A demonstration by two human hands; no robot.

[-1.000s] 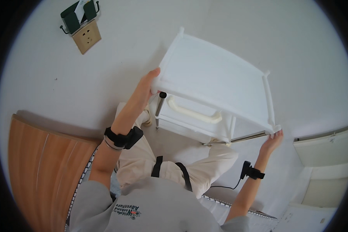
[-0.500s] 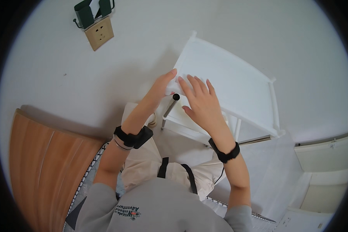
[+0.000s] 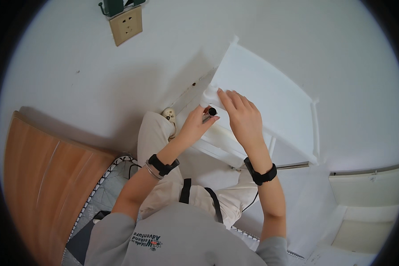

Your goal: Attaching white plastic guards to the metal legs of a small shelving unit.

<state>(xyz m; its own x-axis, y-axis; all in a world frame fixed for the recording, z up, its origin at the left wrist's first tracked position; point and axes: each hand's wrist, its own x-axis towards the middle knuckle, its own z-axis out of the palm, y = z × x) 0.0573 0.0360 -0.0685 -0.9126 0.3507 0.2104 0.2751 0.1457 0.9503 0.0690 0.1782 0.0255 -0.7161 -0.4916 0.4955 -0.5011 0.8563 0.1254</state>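
A white plastic shelf tray [image 3: 270, 88] with raised rims and corner sockets tilts in front of me. My left hand [image 3: 199, 124] has its thumb and fingers around a metal tube [image 3: 212, 111], whose dark round end points up just below the tray's near-left corner socket [image 3: 209, 95]. Over the near edge of the tray, beside that corner, lies my right hand [image 3: 244, 116], fingers close together on the white surface and thumb hidden. Under the tray a lower white shelf [image 3: 215, 148] partly shows behind my arms.
A curved wooden panel [image 3: 48, 177] stands at the left, beside a grey cushion-like surface with black-and-white edging. On the wall are a beige socket plate [image 3: 127, 25] and a dark green holder [image 3: 114, 6]. White cabinet-like compartments [image 3: 368, 190] sit at the lower right.
My left hand has left the tray's corner and moved down to the metal tube. My right hand's spread fingers have drawn together at the tray's near edge.
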